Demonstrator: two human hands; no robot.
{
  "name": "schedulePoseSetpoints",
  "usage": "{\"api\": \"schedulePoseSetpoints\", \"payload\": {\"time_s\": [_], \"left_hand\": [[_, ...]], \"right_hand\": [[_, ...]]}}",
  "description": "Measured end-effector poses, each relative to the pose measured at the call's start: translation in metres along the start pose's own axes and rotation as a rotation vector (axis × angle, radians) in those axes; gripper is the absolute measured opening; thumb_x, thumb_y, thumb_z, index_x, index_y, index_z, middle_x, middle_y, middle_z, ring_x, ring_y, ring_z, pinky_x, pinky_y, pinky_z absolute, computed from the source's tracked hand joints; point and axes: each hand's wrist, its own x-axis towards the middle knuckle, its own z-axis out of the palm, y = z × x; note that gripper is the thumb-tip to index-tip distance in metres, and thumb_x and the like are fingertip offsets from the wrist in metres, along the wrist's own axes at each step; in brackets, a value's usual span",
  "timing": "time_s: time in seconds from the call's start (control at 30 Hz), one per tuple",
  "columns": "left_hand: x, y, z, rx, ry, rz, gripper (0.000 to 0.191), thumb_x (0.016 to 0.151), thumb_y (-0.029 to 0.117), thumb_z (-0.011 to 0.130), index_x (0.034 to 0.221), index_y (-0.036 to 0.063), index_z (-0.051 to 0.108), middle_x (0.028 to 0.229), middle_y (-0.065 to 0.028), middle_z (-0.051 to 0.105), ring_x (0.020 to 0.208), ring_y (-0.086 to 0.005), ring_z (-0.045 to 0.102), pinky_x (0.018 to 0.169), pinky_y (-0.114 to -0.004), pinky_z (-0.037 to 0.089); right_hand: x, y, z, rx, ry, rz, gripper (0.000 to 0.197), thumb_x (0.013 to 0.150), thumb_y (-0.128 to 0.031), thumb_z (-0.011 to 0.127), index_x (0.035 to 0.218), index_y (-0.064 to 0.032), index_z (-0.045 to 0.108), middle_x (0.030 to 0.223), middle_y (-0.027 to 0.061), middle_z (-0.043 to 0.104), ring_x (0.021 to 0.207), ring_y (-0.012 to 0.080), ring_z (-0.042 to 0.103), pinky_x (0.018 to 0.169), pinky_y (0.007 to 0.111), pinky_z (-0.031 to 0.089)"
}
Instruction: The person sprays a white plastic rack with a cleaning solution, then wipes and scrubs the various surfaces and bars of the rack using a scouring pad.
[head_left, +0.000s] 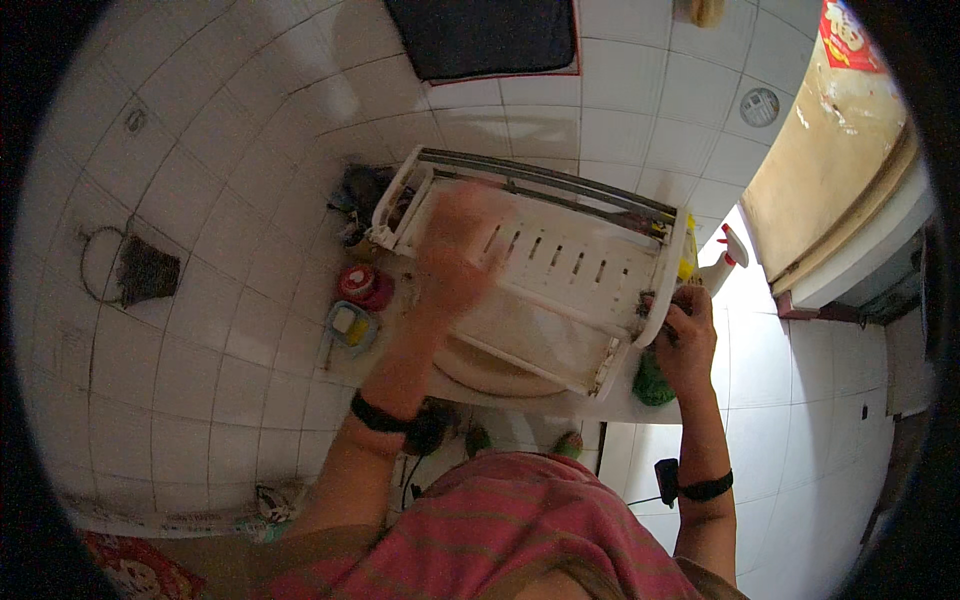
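Observation:
A white plastic rack (566, 259) with a slotted shelf and grey rails along its far side stands on a pale counter. My left hand (465, 240) is over the left part of the slotted shelf, badly blurred, so its fingers and anything in them cannot be made out. My right hand (686, 334) is at the rack's right end post, its fingers bent around a small dark thing that I cannot identify. Beneath the slotted shelf is a lower white tray (525, 330), with a round beige object (495, 371) partly under it.
Left of the rack are a red round container (358, 282) and a soap dish (351, 326). A spray bottle (731, 255) stands beyond my right hand; a green item (654, 382) lies near the right wrist. Dark items crowd the rack's far left corner. Tiled walls rise behind and left.

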Motion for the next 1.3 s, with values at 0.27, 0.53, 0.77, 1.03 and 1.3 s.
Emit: {"api": "schedulePoseSetpoints", "payload": {"time_s": [0.27,0.53,0.77,1.03,1.3], "left_hand": [[-0.028,-0.179,-0.03,-0.264,-0.46,-1.033,0.061,0.083,0.052,0.062,0.119,0.004,0.057,0.112,-0.0176,0.058,0.102,-0.0303,0.055,0.09,-0.041,0.041],[-0.043,-0.129,-0.06,-0.836,-0.584,-0.938,0.039,0.078,0.036,0.069,0.1,0.0042,0.063,0.093,-0.0041,0.062,0.086,-0.0183,0.056,0.079,-0.032,0.042],[-0.111,-0.098,-0.038,-1.153,-0.523,-0.981,0.035,0.074,0.021,0.067,0.103,0.0068,0.055,0.092,-0.003,0.057,0.084,-0.0149,0.052,0.076,-0.028,0.042],[-0.091,-0.063,-0.071,-1.276,-0.372,-1.006,0.043,0.073,0.013,0.062,0.113,0.0042,0.047,0.094,-0.0049,0.054,0.081,-0.0136,0.051,0.074,-0.03,0.044],[-0.091,-0.054,-0.058,-1.22,-0.285,-0.926,0.048,0.073,0.009,0.061,0.118,0.0006,0.047,0.098,-0.0081,0.057,0.086,-0.0154,0.056,0.074,-0.029,0.046]], "right_hand": [[-0.013,-0.01,-0.004,0.317,0.605,0.224,0.029,0.075,-0.01,0.056,0.101,-0.0007,0.063,0.101,0.01,0.047,0.095,0.0242,0.049,0.087,0.037,0.044],[0.009,-0.166,0.019,0.1,0.117,-0.166,0.042,0.064,0.002,0.072,0.103,-0.015,0.067,0.102,0.0141,0.049,0.092,0.0307,0.053,0.082,0.038,0.047],[0.064,-0.134,0.114,-0.342,-0.008,-0.112,0.034,0.077,-0.019,0.068,0.107,-0.0066,0.061,0.119,0.023,0.047,0.101,0.0399,0.048,0.086,0.046,0.042],[0.073,-0.193,0.166,-0.229,-0.392,-0.422,0.028,0.074,-0.012,0.064,0.102,-0.011,0.065,0.1,0.0189,0.053,0.095,0.0375,0.053,0.079,0.045,0.047],[0.082,-0.219,0.2,0.22,-0.043,0.102,0.022,0.075,-0.015,0.066,0.094,-0.005,0.067,0.091,0.0218,0.058,0.087,0.0409,0.058,0.077,0.045,0.048]]}}
